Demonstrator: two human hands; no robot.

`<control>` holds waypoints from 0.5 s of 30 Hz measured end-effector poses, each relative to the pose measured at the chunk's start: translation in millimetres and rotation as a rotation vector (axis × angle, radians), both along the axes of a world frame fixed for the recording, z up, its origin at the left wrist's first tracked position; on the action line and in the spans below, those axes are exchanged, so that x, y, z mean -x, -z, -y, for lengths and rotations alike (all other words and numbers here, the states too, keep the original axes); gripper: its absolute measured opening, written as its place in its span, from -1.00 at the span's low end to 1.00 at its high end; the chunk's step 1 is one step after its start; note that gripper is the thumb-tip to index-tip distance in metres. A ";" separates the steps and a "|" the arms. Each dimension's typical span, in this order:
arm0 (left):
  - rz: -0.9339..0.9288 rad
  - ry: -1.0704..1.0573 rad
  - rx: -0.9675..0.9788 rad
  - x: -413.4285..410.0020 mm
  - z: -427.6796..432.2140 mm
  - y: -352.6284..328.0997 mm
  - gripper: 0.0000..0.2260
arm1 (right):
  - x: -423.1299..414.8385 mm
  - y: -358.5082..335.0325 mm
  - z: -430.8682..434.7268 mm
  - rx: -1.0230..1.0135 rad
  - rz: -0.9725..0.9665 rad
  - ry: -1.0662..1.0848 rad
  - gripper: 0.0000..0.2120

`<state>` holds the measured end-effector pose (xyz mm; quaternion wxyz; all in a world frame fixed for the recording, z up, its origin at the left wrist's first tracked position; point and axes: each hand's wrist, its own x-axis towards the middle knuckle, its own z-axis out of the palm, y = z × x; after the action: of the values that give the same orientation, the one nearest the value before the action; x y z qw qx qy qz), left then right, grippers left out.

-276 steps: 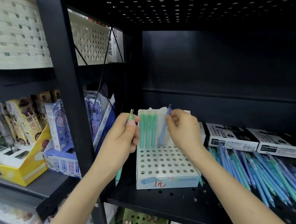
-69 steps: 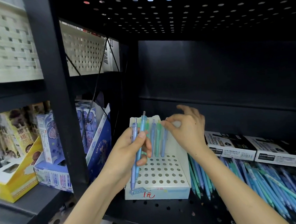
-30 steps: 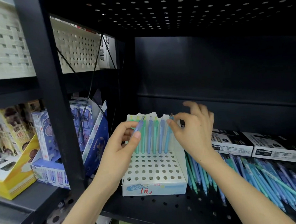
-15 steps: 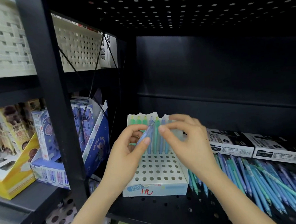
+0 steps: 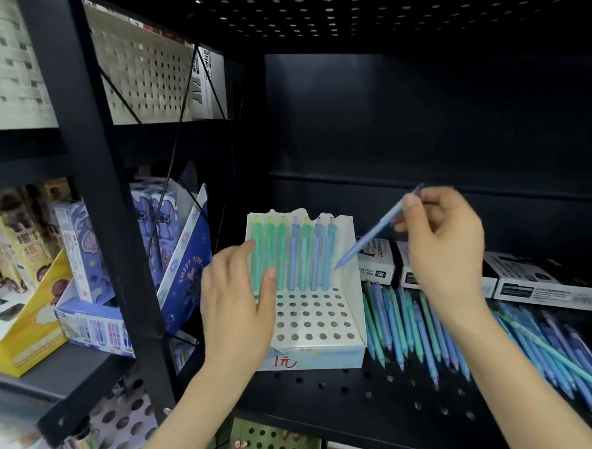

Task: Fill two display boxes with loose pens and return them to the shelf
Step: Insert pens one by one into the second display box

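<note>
The white display box (image 5: 320, 357) sits at centre frame on the black perforated shelf (image 5: 331, 394). A row of green and blue pens (image 5: 294, 258) stands along its back wall. The left hand (image 5: 239, 306) covers the box's left edge, fingers loosely extended and holding nothing. Right of the box, the right hand (image 5: 443, 244) pinches a blue pen (image 5: 370, 237), tip slanting down toward the box's right wall. Loose pens (image 5: 406, 328) lie on the shelf at lower right.

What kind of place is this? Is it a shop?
Probably a stationery shop. The white display box has a price handwritten on its front, loose pens lie heaped on the black metal shelf, and packaged goods fill the next bay.
</note>
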<state>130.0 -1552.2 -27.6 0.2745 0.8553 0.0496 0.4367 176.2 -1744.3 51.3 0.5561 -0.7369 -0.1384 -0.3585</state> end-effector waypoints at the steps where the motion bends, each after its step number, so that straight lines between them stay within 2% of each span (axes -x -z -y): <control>1: -0.021 0.002 0.028 -1.7 -1.0 4.2 -0.52 | -4.1 2.1 -0.2 0.066 0.006 0.047 -0.94; 5: -0.069 0.100 0.154 -8.0 0.5 13.4 -0.51 | -16.7 12.6 -8.4 0.290 0.051 0.141 -0.85; 9: -0.107 0.165 0.141 -4.1 3.2 22.6 -0.45 | -28.7 21.7 -17.9 0.397 0.120 0.146 -0.85; 15: -0.111 0.183 0.166 0.3 4.8 25.7 -0.42 | -41.1 32.0 -26.9 0.481 0.102 0.162 -0.83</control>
<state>129.7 -1557.0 -53.3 0.3801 0.8534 0.0223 0.3561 217.3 -1717.4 19.3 0.3269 -0.8374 -0.1883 -0.3955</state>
